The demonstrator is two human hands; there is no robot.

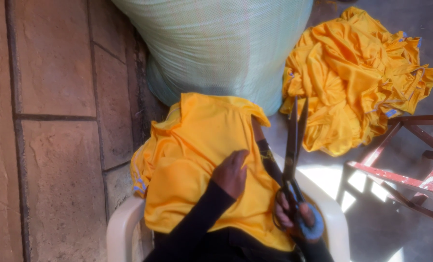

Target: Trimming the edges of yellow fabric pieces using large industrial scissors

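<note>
A yellow garment (197,155) lies draped over my lap on a white plastic chair (121,228). My left hand (232,171) rests flat on the garment near its middle, with a black sleeve behind it. In my right hand (294,216) I grip the handles of large dark scissors (294,140). Their blades point away from me and are slightly apart, just right of the garment's edge.
A heap of yellow garments (357,77) lies on the floor at upper right. A big pale green woven sack (216,43) stands ahead against a stone block wall (51,121). A red metal frame (410,160) stands at right.
</note>
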